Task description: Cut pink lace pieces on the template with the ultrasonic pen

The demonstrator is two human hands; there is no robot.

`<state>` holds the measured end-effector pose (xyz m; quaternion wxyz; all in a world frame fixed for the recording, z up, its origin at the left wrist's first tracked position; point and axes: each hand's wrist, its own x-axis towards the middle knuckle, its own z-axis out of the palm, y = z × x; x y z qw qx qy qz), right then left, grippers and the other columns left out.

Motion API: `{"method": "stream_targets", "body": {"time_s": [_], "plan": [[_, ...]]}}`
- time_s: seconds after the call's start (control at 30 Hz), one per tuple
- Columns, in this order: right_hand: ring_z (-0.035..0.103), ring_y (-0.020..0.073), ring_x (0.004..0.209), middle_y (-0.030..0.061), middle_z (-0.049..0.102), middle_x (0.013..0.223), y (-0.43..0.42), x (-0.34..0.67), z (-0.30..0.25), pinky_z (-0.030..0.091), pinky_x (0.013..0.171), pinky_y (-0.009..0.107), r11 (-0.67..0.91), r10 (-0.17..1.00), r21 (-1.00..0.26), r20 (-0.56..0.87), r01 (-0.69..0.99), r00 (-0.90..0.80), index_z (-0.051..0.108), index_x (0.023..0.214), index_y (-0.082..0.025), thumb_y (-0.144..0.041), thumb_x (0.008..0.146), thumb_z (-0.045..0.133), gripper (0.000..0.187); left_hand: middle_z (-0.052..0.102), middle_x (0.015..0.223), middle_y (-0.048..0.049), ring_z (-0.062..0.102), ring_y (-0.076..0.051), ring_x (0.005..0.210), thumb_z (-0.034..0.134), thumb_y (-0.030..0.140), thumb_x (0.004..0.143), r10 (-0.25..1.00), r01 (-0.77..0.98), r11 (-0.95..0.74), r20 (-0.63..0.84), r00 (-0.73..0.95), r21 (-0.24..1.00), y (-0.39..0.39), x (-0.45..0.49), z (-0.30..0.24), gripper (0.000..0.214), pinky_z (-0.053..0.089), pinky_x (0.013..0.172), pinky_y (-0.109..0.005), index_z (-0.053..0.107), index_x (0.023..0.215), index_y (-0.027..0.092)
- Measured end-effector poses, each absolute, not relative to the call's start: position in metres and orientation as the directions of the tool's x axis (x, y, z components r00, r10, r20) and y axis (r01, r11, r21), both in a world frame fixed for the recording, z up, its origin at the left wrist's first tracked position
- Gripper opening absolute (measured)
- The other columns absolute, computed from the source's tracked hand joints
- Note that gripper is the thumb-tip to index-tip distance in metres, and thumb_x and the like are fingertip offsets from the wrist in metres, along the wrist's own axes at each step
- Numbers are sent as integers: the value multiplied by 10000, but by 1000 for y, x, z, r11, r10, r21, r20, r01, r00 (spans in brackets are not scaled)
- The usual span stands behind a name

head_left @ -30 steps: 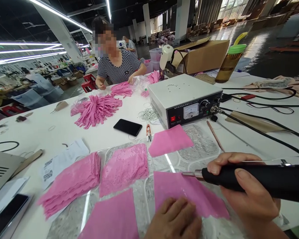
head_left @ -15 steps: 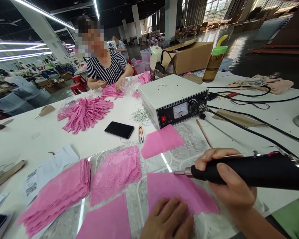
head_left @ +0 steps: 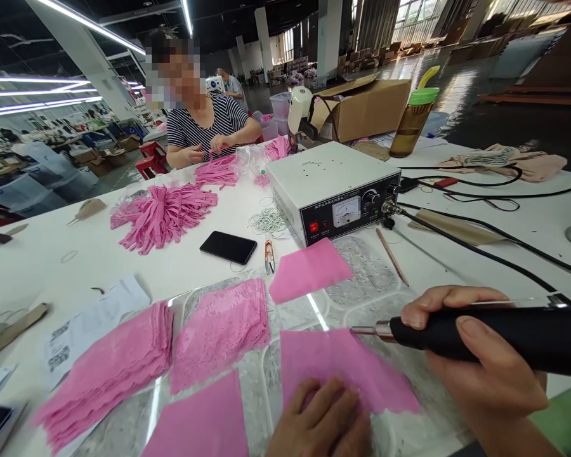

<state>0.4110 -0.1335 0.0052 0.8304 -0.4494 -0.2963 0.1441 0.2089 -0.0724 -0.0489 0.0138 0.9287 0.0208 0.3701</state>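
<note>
My right hand (head_left: 480, 355) is wrapped round the thick black handle of a handheld ultrasonic welder (head_left: 514, 339). Its thin metal tip meets the top edge of a pink fabric piece (head_left: 328, 362). My left hand (head_left: 321, 419) lies over the lower part of that piece, fingers spread a little and pressing it to the table. To the left are a stack of pink lace pieces (head_left: 118, 368), a second lace stack (head_left: 223, 330) and a plain pink piece (head_left: 202, 419). One more pink piece (head_left: 309, 270) lies farther back.
A control box (head_left: 333, 190) with a dial stands at the back, its black cable (head_left: 480, 247) running right. Thread snips (head_left: 269, 257), a phone (head_left: 228, 247) and bundled pink straps (head_left: 164, 219) lie nearby. Across the table sits a co-worker (head_left: 209, 127) handling pink straps.
My right hand has moved right with the welder, its tip sliding along the fabric's top edge. My left hand stays put. The co-worker's hands have come closer together.
</note>
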Motion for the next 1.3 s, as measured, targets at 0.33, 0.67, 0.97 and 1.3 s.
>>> {"method": "stream_targets", "body": {"time_s": [0.33,0.67,0.97,1.3], "plan": [[564,185,564,11,590,732,-132,409,7,533,542,348,533,514,-846,357,36,780,616,825,-240,-244,774,624,52,730,1018,11,654,-137,1025,502,283,990,47,40,-999,669,742,25,-73,208,-54,208,403,1033,-288,702,985,224],[585,176,597,15,601,759,-132,412,3,536,561,328,556,561,-831,375,0,738,618,855,-241,-278,817,644,58,739,1003,29,667,-120,1011,498,216,986,65,55,-998,692,719,37,-73,210,-57,217,380,1066,-274,712,950,231],[582,174,583,10,588,740,-138,416,7,545,544,329,562,569,-826,351,-40,744,635,839,-239,-278,785,652,68,733,1020,31,674,-119,981,513,203,974,24,44,-999,695,718,-10,-75,209,-56,198,415,1028,-275,707,959,242],[571,180,554,6,577,678,-152,418,13,554,498,331,517,554,-853,271,-70,787,620,764,-230,-320,736,705,126,730,1019,63,665,-108,991,530,237,974,-28,0,-999,667,744,-43,-77,216,-49,198,378,1071,-280,720,927,271]]}}
